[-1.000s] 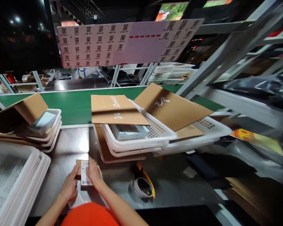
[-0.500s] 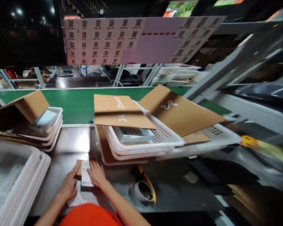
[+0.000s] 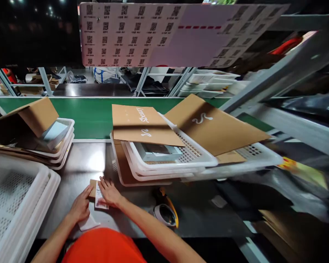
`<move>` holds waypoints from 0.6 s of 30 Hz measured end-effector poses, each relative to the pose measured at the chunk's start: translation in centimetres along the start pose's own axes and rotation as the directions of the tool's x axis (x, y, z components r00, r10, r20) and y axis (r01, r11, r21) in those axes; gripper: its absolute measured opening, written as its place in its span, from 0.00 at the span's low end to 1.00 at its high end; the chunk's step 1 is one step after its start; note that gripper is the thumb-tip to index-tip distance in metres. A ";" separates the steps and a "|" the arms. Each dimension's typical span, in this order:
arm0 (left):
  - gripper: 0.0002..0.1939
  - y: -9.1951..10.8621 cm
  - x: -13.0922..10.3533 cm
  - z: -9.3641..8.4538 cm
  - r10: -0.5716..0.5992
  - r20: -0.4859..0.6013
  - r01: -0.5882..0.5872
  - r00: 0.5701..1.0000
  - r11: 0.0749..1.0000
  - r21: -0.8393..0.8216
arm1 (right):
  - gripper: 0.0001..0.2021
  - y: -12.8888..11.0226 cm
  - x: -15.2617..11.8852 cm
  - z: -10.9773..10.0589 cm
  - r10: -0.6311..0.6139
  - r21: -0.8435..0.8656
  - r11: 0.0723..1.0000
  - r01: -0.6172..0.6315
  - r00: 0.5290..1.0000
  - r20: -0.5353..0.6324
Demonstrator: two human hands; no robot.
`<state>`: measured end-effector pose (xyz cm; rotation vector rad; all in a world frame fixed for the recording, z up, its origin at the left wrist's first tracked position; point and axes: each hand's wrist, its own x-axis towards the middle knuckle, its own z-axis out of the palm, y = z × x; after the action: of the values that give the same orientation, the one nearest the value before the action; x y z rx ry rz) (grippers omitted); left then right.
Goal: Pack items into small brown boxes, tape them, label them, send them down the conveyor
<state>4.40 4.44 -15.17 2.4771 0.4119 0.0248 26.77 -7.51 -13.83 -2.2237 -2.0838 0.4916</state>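
Observation:
A small brown cardboard box point(image 3: 93, 185) lies on the metal bench in front of me. On its top is a white printed shipping label point(image 3: 98, 199), partly covered by my fingers. My left hand point(image 3: 81, 206) grips the box at its left side, thumb and fingers against the edge. Flat across the label rests my right hand point(image 3: 109, 193), fingers stretched out. A loose white paper point(image 3: 89, 222) lies by my left wrist, close to my body. To the right, a yellow tape dispenser point(image 3: 176, 215) with a roll of tape point(image 3: 164, 214) sits on the bench.
Stacked white baskets point(image 3: 55, 182) stand at the left. More baskets point(image 3: 178, 168), topped with cardboard flaps point(image 3: 145, 124) and a light-blue box point(image 3: 159, 153), are at centre right. A board of printed codes point(image 3: 164, 36) hangs above, beside a dark screen point(image 3: 33, 33). A metal frame post point(image 3: 263, 84) slants at right.
My right hand has slid up and over the label, covering more of it. My left hand keeps its place at the box. The view has tilted slightly downward.

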 end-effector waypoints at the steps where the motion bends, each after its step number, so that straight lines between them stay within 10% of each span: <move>1: 0.15 0.1 0.0 0.0 -0.008 0.001 0.008 1.000 1.000 0.007 | 0.45 -0.3 0.0 0.0 0.004 -0.008 1.000 -0.004 1.000 -0.006; 10: 0.14 0.3 -0.1 0.5 -0.043 0.007 0.043 0.999 0.998 0.045 | 0.40 -5.0 -0.4 -0.2 0.229 -0.047 0.970 -0.237 0.964 -0.133; 18: 0.19 1.0 0.3 -0.9 -0.032 0.033 0.031 0.999 0.999 0.029 | 0.59 -0.6 -0.7 -2.0 0.119 -0.033 0.993 -0.116 0.990 0.082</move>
<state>4.90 4.27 -13.87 2.4951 0.4392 -0.0356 26.67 -7.82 -11.61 -2.3929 -2.0184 0.5762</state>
